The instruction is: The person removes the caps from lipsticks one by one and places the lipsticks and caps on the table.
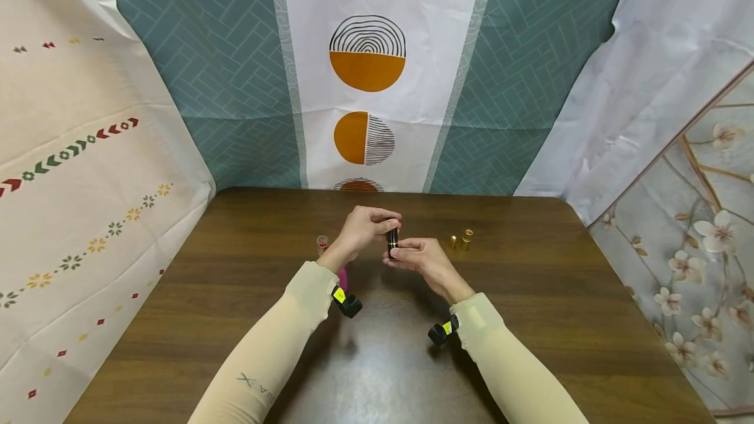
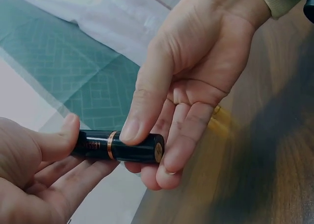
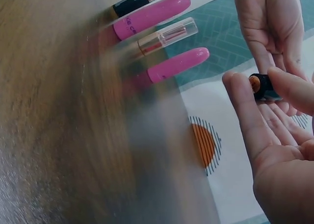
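Observation:
Both of my hands meet on one black lipstick tube (image 1: 393, 239) with a gold ring around its middle. It stands upright above the table in the head view. My left hand (image 1: 362, 233) pinches the upper half between thumb and fingers. My right hand (image 1: 430, 262) grips the lower half, its thumb lying along the side. In the left wrist view, the lipstick tube (image 2: 95, 141) appears closed, with small lettering on one half and a gold disc at the other end. The right wrist view shows only that disc end, between right thumb and fingers.
On the wooden table (image 1: 224, 319), left of the hands, stand two pink tubes (image 3: 152, 17), a clear-capped lipstick (image 3: 169, 37) and another black tube (image 3: 130, 6). To the right are an open gold lipstick (image 1: 467, 237) and a small gold cap (image 1: 453, 241). A patterned curtain (image 1: 377, 103) hangs behind.

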`<state>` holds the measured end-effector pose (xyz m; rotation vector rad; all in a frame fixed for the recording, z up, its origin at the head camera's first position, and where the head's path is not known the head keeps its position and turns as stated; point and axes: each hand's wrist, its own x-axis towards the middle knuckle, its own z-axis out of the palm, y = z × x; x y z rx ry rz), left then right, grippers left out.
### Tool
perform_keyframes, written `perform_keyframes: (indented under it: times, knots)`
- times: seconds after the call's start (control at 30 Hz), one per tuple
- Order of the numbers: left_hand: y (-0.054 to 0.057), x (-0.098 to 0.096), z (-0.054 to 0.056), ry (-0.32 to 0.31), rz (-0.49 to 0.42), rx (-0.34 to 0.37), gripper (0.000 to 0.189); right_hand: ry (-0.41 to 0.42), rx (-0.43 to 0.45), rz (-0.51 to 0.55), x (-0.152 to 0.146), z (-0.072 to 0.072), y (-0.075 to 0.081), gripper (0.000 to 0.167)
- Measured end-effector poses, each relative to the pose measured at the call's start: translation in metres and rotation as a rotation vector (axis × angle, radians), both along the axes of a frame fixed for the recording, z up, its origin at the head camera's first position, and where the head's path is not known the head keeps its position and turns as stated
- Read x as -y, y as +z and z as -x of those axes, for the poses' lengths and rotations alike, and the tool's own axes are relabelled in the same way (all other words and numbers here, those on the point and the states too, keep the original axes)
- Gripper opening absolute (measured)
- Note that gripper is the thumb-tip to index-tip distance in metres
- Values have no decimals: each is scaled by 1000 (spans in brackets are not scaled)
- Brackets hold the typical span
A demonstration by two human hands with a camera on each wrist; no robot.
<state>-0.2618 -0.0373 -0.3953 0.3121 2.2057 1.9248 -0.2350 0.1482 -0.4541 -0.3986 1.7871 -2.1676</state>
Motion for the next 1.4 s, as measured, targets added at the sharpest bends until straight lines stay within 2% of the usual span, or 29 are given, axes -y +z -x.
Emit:
perform_keyframes:
  times: [0.2,0.33,0.43,0.5,0.6,0.73,0.93,1.17,1.4]
  knots:
    - [0,-3,1,70,50,-4,24,-62,-30,-81,0,0,4,28]
    - [8,-1,3,176,139,-117,24,-100,-71,-256,-1,-1,3,26]
    - [16,1,5,245,201,-198,24,-93,-51,-301,-4,-2,0,27]
    - [19,1,7,235,189,-196,24,-81,-25,-253,-6,-2,0,28]
    - [17,1,8,208,165,-171,24,-82,-20,-205,-8,-1,1,29]
    - [13,-1,8,191,120,-152,25,-66,-24,-193,-8,-1,0,30]
    - [10,-4,10,171,110,-160,27,-62,-6,-179,-14,-2,-1,31]
    - [9,-8,14,151,81,-158,28,-60,-34,-182,-26,1,0,32]
    - [8,-19,17,123,20,-169,29,-94,-27,-148,-41,3,5,32]
